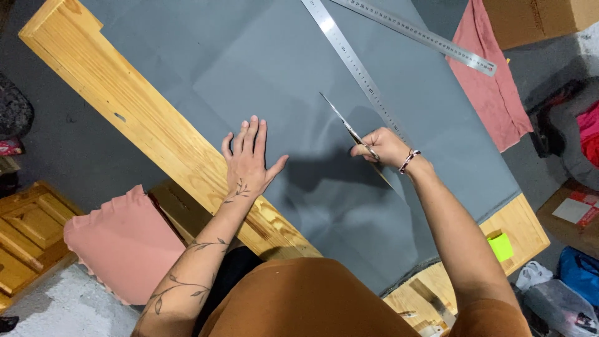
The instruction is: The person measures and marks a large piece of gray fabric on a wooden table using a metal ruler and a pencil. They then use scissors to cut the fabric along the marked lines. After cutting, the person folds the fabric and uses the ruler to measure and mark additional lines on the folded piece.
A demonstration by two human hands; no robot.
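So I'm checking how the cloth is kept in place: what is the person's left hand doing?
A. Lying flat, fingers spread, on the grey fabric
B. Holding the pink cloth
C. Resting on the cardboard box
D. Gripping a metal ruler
A: the left hand lies palm down on the grey fabric, while the right hand works the scissors.

Your arms are bare, no sleeves below the shoulder. Leaf-vine tattoo runs up your left forearm onto the left hand (248,163). Beaded bracelet (409,160) at your right wrist, by the right hand (384,147). Rust-orange top, lower centre of frame.
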